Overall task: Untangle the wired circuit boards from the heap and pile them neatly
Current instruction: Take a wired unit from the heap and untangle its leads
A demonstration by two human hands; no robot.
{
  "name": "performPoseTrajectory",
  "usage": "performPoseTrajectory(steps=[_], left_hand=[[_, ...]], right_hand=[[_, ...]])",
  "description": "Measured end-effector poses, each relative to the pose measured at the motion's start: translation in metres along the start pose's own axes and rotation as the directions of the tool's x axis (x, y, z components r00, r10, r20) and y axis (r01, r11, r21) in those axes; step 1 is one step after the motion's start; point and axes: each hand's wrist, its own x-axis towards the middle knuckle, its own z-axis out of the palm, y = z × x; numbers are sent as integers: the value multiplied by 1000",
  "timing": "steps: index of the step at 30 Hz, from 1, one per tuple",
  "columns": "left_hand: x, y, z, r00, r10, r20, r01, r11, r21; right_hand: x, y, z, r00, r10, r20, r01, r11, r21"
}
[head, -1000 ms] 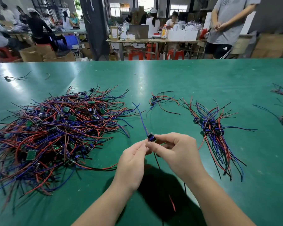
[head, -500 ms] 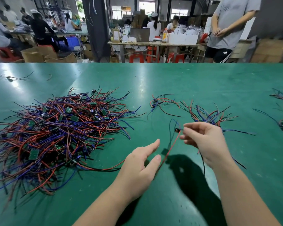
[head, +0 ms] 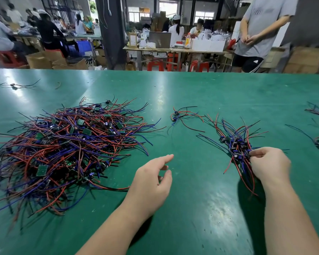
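The tangled heap (head: pixel 66 144) of wired circuit boards sprawls on the green tabletop (head: pixel 201 92) at ten o'clock from the left hand (head: pixel 151 183), whose fingers (head: pixel 166 157) hang loosely spread and hold nothing. At three o'clock, the right hand (head: pixel 269 166) has its fingers curled, pinching the boards and wires of the sorted pile (head: pixel 236 142). A small loose cluster (head: pixel 180 116) lies at twelve o'clock.

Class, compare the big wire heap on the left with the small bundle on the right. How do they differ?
The heap is far larger than the bundle. The heap's wires cross every way; the bundle's run roughly one way, boards clustered. The right hand pinches the bundle; no hand touches the heap. Both hold red, blue and black wires.
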Motion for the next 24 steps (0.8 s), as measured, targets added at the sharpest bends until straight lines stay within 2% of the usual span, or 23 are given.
performPoseTrajectory(steps=[3, 6, 8, 10, 14, 16, 18, 19, 22, 24], left_hand=[[0, 1, -1, 999, 33, -1, -33, 999, 27], [1, 0, -5, 999, 45, -19, -38, 963, 267], [2, -2, -8, 998, -39, -54, 61, 859, 508], [2, -4, -13, 984, -147, -96, 174, 745, 644], [3, -8, -20, 963, -231, -137, 262, 686, 679], [4, -9, -21, 962, -232, -142, 265, 676, 688], [5, -10, -22, 959, -243, -148, 276, 667, 692], [5, -11, -23, 955, -257, -151, 286, 648, 706], [1, -14, -28, 927, -344, -151, 316, 495, 810], [1, -14, -33, 915, -385, -118, 293, 435, 852]], right_hand=[[-6, -7, -2, 998, -68, 6, 67, 998, 11], [-12, -11, 0, 983, -147, 109, 148, 989, 2], [-13, -11, 3, 976, -147, 162, 158, 986, -55], [-11, -9, 7, 980, -119, 160, 134, 987, -89], [-8, -9, 11, 984, -139, 109, 149, 985, -84], [-8, -10, 11, 984, -172, 36, 171, 985, 9], [-6, -12, 11, 989, -129, -69, 134, 987, 87], [-4, -10, 11, 991, -99, -91, 104, 993, 50], [-4, -4, 12, 1000, -15, 3, 15, 958, -285], [-6, -5, 11, 1000, -8, 3, 9, 942, -336]])
